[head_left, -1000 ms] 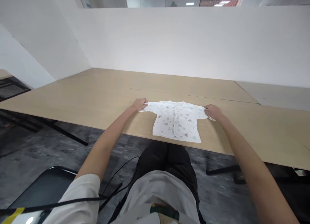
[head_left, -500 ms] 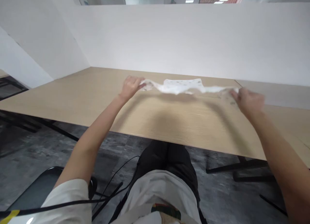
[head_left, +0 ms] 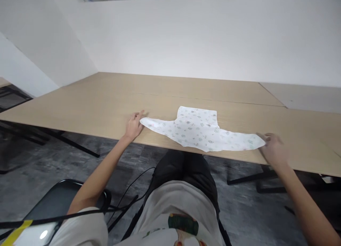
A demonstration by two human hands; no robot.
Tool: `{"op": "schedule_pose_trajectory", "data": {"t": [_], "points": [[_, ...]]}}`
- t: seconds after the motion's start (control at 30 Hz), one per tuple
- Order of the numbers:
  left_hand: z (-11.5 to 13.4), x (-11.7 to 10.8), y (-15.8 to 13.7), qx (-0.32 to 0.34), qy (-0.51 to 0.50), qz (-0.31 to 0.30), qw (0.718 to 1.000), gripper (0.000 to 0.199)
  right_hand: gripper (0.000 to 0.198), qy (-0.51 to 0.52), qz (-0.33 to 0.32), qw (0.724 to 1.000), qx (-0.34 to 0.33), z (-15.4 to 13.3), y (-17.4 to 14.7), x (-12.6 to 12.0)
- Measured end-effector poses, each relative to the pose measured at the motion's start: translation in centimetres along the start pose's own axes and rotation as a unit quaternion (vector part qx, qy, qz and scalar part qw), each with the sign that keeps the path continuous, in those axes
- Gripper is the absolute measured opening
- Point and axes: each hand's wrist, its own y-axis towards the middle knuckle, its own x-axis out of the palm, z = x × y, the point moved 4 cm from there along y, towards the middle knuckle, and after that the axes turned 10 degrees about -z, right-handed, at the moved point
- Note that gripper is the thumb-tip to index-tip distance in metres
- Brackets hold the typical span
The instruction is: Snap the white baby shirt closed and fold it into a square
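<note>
Since right grip (head_left: 275, 151) blurs, shirt (head_left: 197, 129) contact unclear.

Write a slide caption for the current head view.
Left hand and right hand at the outspread sleeves of a patterned white top on a table.

At the frame's centre, the white, long-sleeved garment with small prints (head_left: 197, 129) is soft, matt cloth. Beneath it, the broad light-brown tabletop (head_left: 106, 104) looks like smooth wood or laminate, low in sheen. The plain white wall (head_left: 186, 40) across the top is smooth and matt. Lower left, the black chair seat (head_left: 55, 200) has a smooth, faintly glossy surface, plastic or leatherette; the mottled dark-grey floor (head_left: 133, 157) looks dull.
</note>
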Motion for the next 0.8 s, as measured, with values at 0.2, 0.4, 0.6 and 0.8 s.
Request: {"op": "schedule_pose_trajectory", "data": {"t": [0.2,0.4,0.6,0.8], "points": [[1.0,0.8,0.2,-0.063,-0.271,0.023,0.96,0.063,0.027,0.239,-0.051,0.954,0.171,2.0,0.7,0.6],[0.6,2.3,0.5,-0.174,-0.504,0.008,0.846,0.059,0.028,0.177,-0.117,0.973,0.088,1.2,1.2,0.6],[2.6,2.4,0.2,0.016,-0.225,-0.078,0.971,0.041,0.036,0.26,-0.009,0.964,0.048,-3.5,1.8,-1.0],[3.6,3.2,0.0,0.07,-0.112,-0.117,0.984,0.044,0.036,0.271,0.068,0.955,-0.098,-16.4,1.8,-3.1]]}}
